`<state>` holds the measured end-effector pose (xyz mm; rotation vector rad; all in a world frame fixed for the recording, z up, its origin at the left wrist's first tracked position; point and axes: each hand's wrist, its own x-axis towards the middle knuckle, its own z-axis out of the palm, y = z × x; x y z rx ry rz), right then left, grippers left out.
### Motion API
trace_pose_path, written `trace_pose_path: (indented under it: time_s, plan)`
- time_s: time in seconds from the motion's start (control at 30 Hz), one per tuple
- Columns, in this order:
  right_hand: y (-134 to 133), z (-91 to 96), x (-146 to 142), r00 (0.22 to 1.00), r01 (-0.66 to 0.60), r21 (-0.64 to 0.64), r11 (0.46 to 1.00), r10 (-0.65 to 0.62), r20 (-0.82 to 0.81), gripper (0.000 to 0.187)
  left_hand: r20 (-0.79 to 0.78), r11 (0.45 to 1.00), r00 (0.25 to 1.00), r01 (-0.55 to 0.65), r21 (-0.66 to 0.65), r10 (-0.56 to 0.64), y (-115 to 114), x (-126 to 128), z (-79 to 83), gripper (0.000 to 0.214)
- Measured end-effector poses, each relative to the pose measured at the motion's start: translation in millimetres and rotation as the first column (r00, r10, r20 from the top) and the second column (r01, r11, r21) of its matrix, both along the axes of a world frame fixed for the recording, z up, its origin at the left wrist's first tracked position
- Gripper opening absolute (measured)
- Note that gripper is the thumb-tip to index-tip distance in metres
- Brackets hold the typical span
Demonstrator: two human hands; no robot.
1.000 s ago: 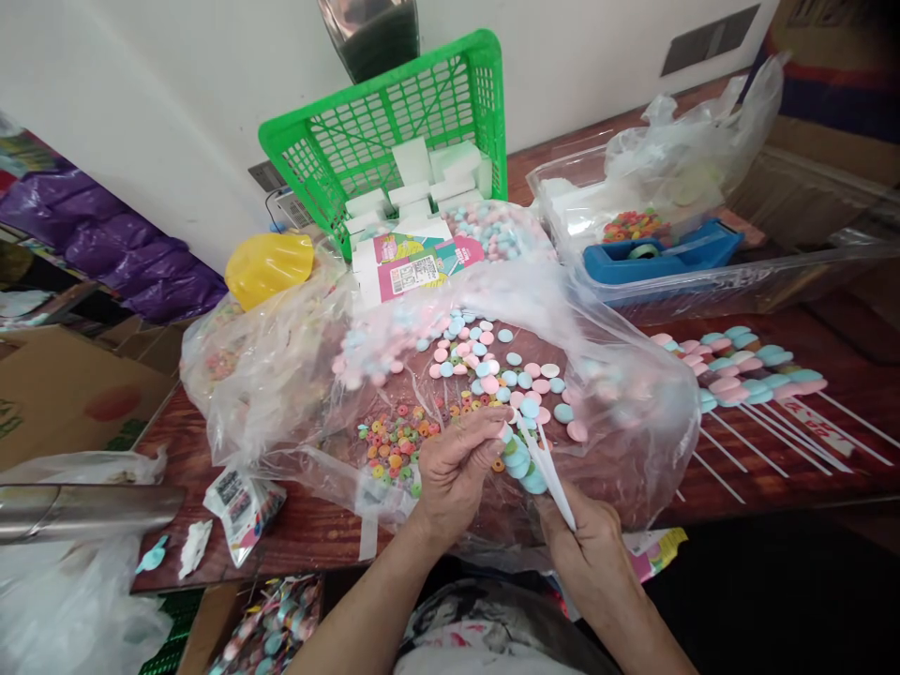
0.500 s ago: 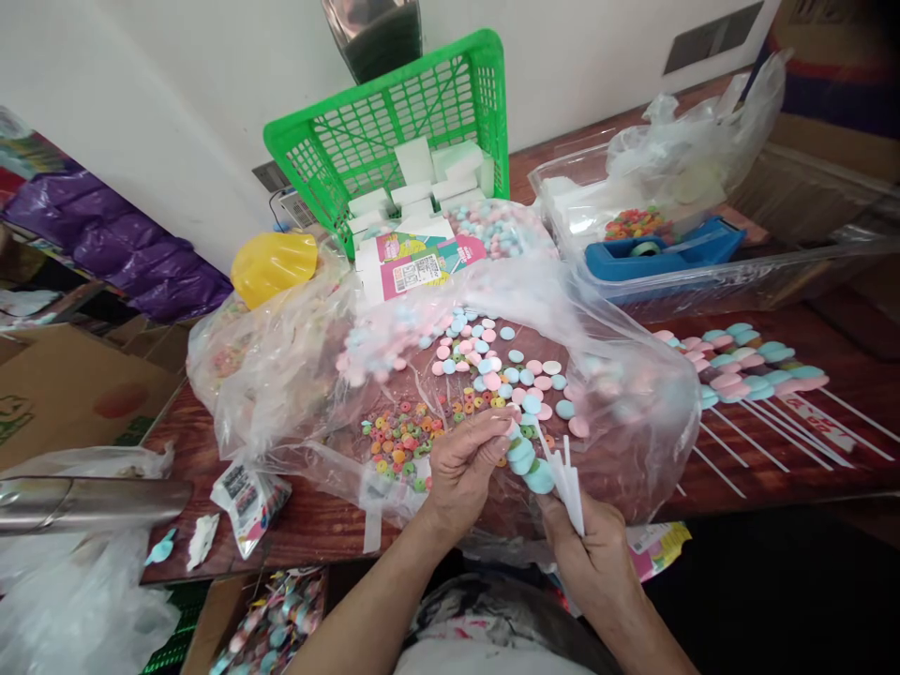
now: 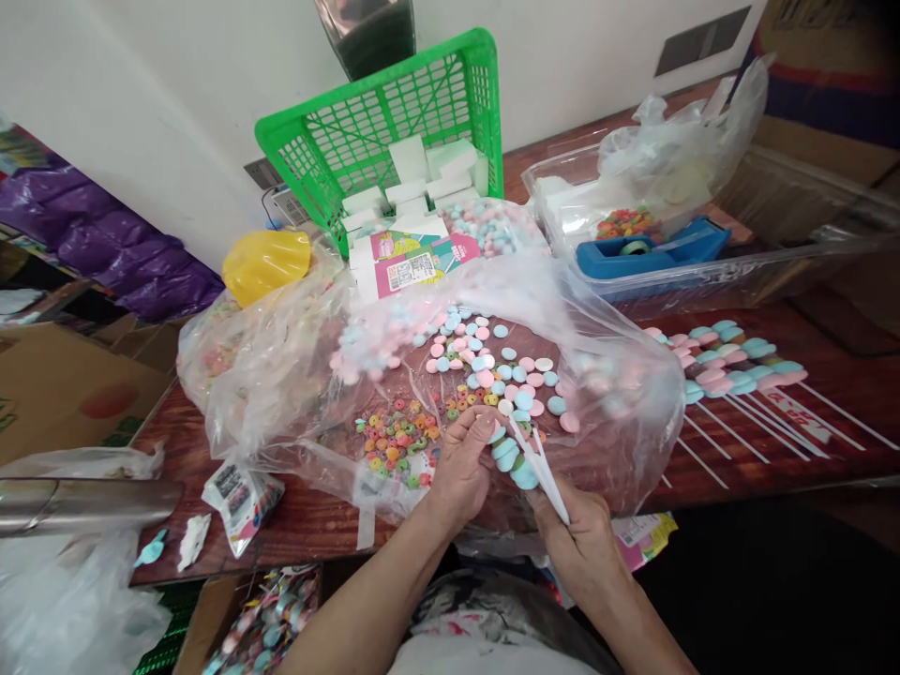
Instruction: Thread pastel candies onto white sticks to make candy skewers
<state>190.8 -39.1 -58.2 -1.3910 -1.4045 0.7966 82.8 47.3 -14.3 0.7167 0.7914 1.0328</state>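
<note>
My right hand [image 3: 580,544] is closed round a bunch of white sticks [image 3: 540,461], one of them strung with pastel blue and green candy discs [image 3: 510,459]. My left hand [image 3: 460,464] pinches at the top of that stack of discs, fingers curled. Just beyond my hands lie loose pink and blue candy discs [image 3: 492,361] and small coloured candy rings [image 3: 394,441], spread on an open clear plastic bag [image 3: 619,394] on the wooden table [image 3: 808,328].
Finished candy sticks [image 3: 731,370] lie in a row at the right. Behind stand a green basket [image 3: 394,122] with white blocks, a clear tub [image 3: 703,281] holding a blue tape dispenser [image 3: 647,251], a yellow bag [image 3: 265,262] and printed packets [image 3: 414,267]. A cardboard box [image 3: 56,394] sits left.
My hands have shifted slightly with the sticks and candy stack; the left fingers have moved down onto the stack. The view has drifted a little.
</note>
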Motion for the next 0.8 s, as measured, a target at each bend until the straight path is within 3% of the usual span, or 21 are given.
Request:
trace_pose_path:
  time_s: [0.13, 0.27, 0.4, 0.57, 0.8]
  plan:
    - [3.1, 0.7, -2.6, 0.999, -0.023, 0.048, 0.999, 0.024, -0.025, 0.025, 0.052, 0.996, 0.998, -0.019, -0.093, 0.023, -4.8, 4.4, 4.2, 0.029]
    - [5.3, 0.2, -2.5, 0.993, -0.073, -0.010, 0.997, 0.071, -0.097, 0.028, 0.153, 0.979, 0.976, -0.130, -0.159, 0.154, -0.8, 10.6, 10.7, 0.038]
    - [0.7, -6.5, -6.0, 0.978, -0.125, -0.040, 0.991, 0.117, -0.173, 0.034, 0.182, 0.980, 0.967, -0.154, -0.128, 0.176, 8.2, 13.4, 12.8, 0.042]
    - [-3.5, -14.9, -16.8, 0.971, -0.060, -0.049, 0.997, 0.047, -0.236, 0.031, 0.153, 0.986, 0.982, -0.093, -0.140, 0.115, 15.3, 13.3, 11.2, 0.043]
    - [4.9, 7.8, -11.8, 0.982, 0.018, -0.050, 0.999, -0.027, -0.185, 0.026, 0.004, 0.978, 0.979, -0.204, 0.044, 0.204, 13.2, 19.7, 8.1, 0.038]
